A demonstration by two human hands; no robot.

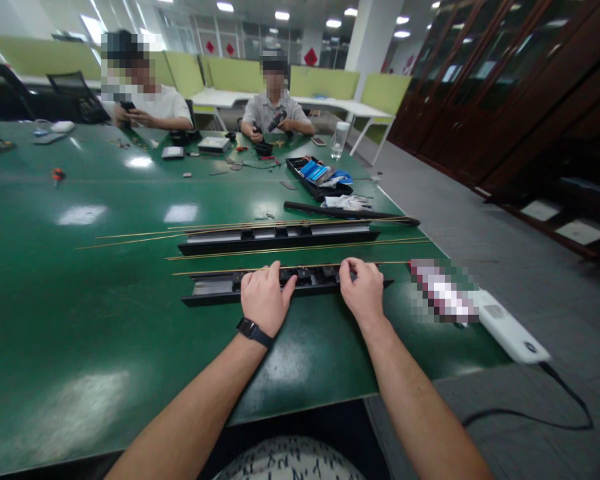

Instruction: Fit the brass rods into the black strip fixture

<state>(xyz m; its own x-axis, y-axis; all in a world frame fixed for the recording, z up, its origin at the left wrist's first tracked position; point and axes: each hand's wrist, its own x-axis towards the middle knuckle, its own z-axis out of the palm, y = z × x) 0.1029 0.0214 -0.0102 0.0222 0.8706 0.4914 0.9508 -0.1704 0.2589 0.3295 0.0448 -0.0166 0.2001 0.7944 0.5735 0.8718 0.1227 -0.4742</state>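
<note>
A long black rail (pixel 215 300) with a channel and dark blocks inside lies crosswise in front of me. My left hand (pixel 263 297), with a dark band on its wrist, lies over the rail's left half, fingers bent over its far edge and thumb apart on the near side. Toward the right end, my right hand (pixel 363 287) is closed in a pinch at a thin brass rod (pixel 310 267) running along the rail's far edge. The right fingertips partly hide the rod. Beyond it lie more thin brass rods (pixel 220 255) and a second black rail (pixel 280 243).
A black bar (pixel 320 209), a white glove (pixel 347 202) and a black tray (pixel 307 188) holding blue packets lie farther back. At right are a blurred red-edged object (pixel 437 290) and a white corded device (pixel 510 327). Two people sit across the green table (pixel 130 347).
</note>
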